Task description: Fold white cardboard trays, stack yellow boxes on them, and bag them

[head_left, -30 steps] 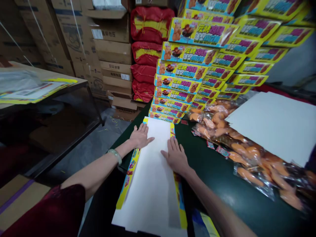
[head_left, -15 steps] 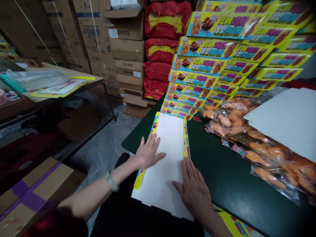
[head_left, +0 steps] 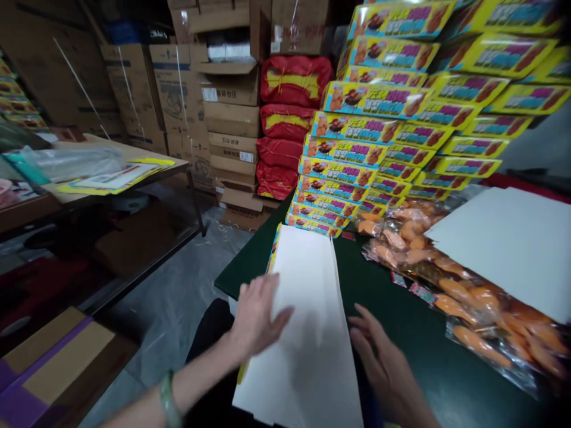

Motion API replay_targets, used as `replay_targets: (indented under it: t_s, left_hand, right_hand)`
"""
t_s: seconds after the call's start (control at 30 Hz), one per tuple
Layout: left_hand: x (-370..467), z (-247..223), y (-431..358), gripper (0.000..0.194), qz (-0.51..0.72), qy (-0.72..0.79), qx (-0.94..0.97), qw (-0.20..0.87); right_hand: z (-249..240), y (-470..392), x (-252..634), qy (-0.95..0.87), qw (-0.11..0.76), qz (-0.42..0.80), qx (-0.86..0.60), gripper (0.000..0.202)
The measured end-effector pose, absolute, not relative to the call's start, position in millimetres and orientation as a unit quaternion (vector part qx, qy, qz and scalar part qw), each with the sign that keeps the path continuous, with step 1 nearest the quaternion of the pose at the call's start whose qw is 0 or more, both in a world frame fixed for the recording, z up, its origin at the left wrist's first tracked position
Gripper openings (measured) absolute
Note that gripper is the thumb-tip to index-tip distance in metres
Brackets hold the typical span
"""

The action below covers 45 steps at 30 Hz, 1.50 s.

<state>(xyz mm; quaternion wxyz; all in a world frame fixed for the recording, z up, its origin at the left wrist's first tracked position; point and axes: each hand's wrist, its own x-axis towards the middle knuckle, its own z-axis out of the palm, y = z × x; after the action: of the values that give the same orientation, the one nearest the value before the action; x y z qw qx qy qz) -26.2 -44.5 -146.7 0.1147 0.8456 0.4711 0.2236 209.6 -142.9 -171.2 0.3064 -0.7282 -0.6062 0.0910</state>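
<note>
Long white card sheet (head_left: 307, 339) lying lengthwise in front of the body: far end beside a stack of yellow-and-blue printed boxes (head_left: 341, 169) on a dark green tabletop (head_left: 414, 333), near end above dark clothing (head_left: 212, 333). Along the sheet's left edge, a narrow yellow printed strip (head_left: 273, 246).

Left hand (head_left: 256, 321) over the sheet's left side, slightly blurred, fingers (head_left: 261, 288) extended and thumb apart, grasping nothing. On that wrist, a pale green bangle (head_left: 168, 401). Right hand (head_left: 379, 356) just beside the sheet's right edge, fingers loosely bent, nothing visible in their grasp; impossible to tell whether touching the edge.

Farther right, clear bags of orange-brown items (head_left: 410, 238), partly beneath a broad white sheet (head_left: 513, 249). At left, another tabletop (head_left: 138, 150) with yellow-edged printed sheets (head_left: 120, 178). Behind, stacked brown cartons (head_left: 232, 122) and red bundles (head_left: 285, 131).
</note>
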Motion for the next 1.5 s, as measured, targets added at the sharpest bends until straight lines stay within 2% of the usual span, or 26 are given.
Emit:
replay_targets:
  t_s: [0.1, 0.2, 0.33, 0.4, 0.53, 0.67, 0.77, 0.9, 1.1, 1.2, 1.37, 1.5]
  left_hand:
    - [-6.1, -127.9, 25.6, 0.056, 0.263, 0.554, 0.775, 0.153]
    - [23.3, -121.8, 101.3, 0.051, 0.251, 0.596, 0.732, 0.215]
    - [36.6, -135.8, 151.8, 0.03, 0.273, 0.562, 0.725, 0.29]
    - [28.0, -145.3, 154.9, 0.032, 0.305, 0.534, 0.712, 0.34]
    - [5.5, -154.0, 142.5, 0.047, 0.373, 0.473, 0.66, 0.449]
    - [2.8, -152.6, 132.6, 0.047, 0.399, 0.428, 0.623, 0.518]
    - [7.1, -152.6, 130.3, 0.043, 0.399, 0.414, 0.619, 0.535]
    - [6.3, -151.2, 124.6, 0.023, 0.375, 0.409, 0.628, 0.546]
    - [5.4, -144.4, 119.7, 0.041, 0.321, 0.406, 0.61, 0.6]
    - [12.8, -149.2, 123.2, 0.036, 0.331, 0.429, 0.583, 0.606]
    - [29.1, -159.3, 130.3, 0.018, 0.393, 0.465, 0.529, 0.591]
    - [36.7, -155.8, 137.9, 0.04, 0.385, 0.473, 0.514, 0.604]
  right_hand:
    - [-148.4, -79.7, 237.8, -0.515, 0.326, 0.121, -0.783, 0.058]
    - [-136.9, 2.0, 259.6, -0.474, 0.321, 0.14, -0.808, 0.04]
    - [-144.2, 66.0, 277.2, -0.47, 0.365, 0.189, -0.781, 0.018]
    - [-151.8, 68.5, 281.4, -0.472, 0.402, 0.222, -0.753, 0.022]
    - [-160.6, 45.5, 284.0, -0.463, 0.475, 0.299, -0.686, 0.04]
    - [-161.0, 28.9, 282.1, -0.433, 0.51, 0.353, -0.654, 0.041]
    - [-158.9, 25.5, 279.1, -0.405, 0.518, 0.383, -0.648, 0.043]
    - [-152.2, 22.2, 276.9, -0.377, 0.518, 0.43, -0.636, 0.041]
    - [-146.9, 19.6, 276.5, -0.327, 0.516, 0.478, -0.632, 0.033]
    - [-149.6, 23.1, 274.5, -0.318, 0.532, 0.468, -0.63, 0.029]
    - [-153.3, 29.3, 273.0, -0.326, 0.559, 0.426, -0.632, 0.027]
    - [-150.7, 31.0, 278.7, -0.377, 0.522, 0.415, -0.642, 0.025]
